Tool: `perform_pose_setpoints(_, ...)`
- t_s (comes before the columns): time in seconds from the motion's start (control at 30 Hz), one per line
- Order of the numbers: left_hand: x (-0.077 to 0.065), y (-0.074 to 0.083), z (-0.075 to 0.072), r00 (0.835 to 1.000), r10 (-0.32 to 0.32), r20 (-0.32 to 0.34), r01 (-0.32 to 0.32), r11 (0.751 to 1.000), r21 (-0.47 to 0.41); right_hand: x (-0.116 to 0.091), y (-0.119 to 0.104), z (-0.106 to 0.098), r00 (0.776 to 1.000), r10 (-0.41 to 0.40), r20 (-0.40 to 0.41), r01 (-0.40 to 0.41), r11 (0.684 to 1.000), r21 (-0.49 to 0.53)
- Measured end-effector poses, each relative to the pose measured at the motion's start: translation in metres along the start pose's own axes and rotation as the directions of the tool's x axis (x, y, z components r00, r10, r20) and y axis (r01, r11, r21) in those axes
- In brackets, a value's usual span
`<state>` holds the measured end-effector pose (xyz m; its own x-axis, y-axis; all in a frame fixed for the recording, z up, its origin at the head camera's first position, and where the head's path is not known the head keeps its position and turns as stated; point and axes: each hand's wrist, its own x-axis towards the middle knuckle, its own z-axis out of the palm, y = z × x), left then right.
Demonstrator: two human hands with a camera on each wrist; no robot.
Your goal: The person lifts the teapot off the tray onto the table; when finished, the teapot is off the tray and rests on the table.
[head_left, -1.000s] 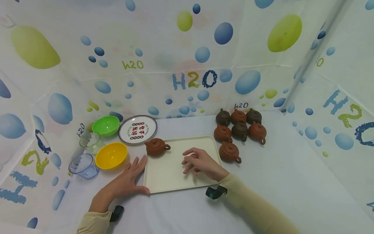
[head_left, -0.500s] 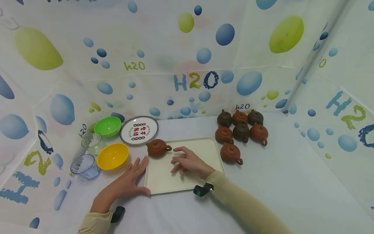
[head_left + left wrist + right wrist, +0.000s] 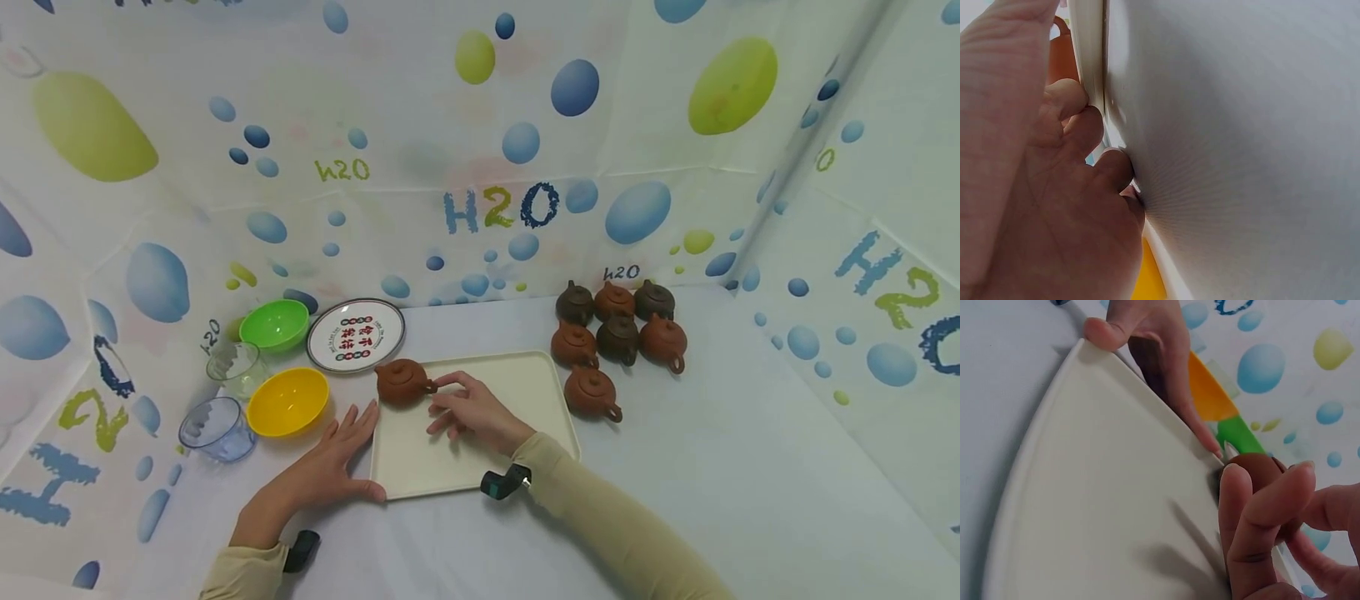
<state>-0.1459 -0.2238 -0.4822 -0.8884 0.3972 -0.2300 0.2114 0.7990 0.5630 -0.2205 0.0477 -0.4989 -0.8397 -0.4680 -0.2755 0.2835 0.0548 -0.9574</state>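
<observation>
A cream rectangular tray (image 3: 528, 392) lies on the white cloth, with a small reddish-brown clay teapot (image 3: 402, 383) at its back left corner, handle to the right. My left hand (image 3: 322, 467) rests at the tray's left side, fingers spread along the rim and thumb at the front corner; the left wrist view has its fingertips close to the tray rim (image 3: 1090, 50). Over the tray, my right hand (image 3: 480, 412) reaches leftward with its index fingertip right at the teapot's handle. Its other fingers are loosely bent. In the right wrist view they partly hide the teapot (image 3: 1257, 469).
Right of the tray stand several clay teapots (image 3: 618, 337), brown and dark, the nearest (image 3: 591, 392) close to its rim. At left are a yellow bowl (image 3: 288, 402), a green bowl (image 3: 274, 325), a clear glass bowl (image 3: 237, 369), a bluish glass bowl (image 3: 217, 429) and a printed plate (image 3: 356, 335).
My right hand has moved left across the tray, from its middle to the teapot's handle. The left hand and the teapot have stayed in place.
</observation>
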Motion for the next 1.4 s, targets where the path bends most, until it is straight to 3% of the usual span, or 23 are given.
perform_pose_setpoints(0.27, 0.0, -0.002, -0.001, 1.0, -0.004, -0.006, 0.004, 1.0, -0.009, 0.004, -0.001, 0.019, 0.994, 0.019, 0.111, -0.021, 1.0, 0.013)
perform_pose_setpoints(0.5, 0.0, 0.0, 0.0, 1.0, 0.026, -0.017, -0.027, 1.0, -0.005, 0.006, 0.003, 0.032, 0.998, -0.002, 0.056, -0.002, 0.998, 0.064)
perform_pose_setpoints(0.63, 0.001, 0.0, 0.0, 1.0, 0.01, -0.008, -0.01, 1.0, -0.01, 0.005, 0.005, 0.033, 1.0, -0.006, 0.008, 0.005, 0.994, 0.106)
perform_pose_setpoints(0.93, 0.001, -0.005, 0.002, 1.0, 0.004, -0.016, -0.004, 1.0, -0.008, -0.008, 0.001, 0.029, 1.0, -0.025, -0.008, 0.026, 0.994, 0.106)
perform_pose_setpoints(1.4, 0.001, -0.003, 0.002, 1.0, 0.012, -0.021, -0.013, 1.0, -0.022, -0.057, -0.001, -0.001, 0.995, -0.056, 0.077, 0.056, 0.998, 0.002)
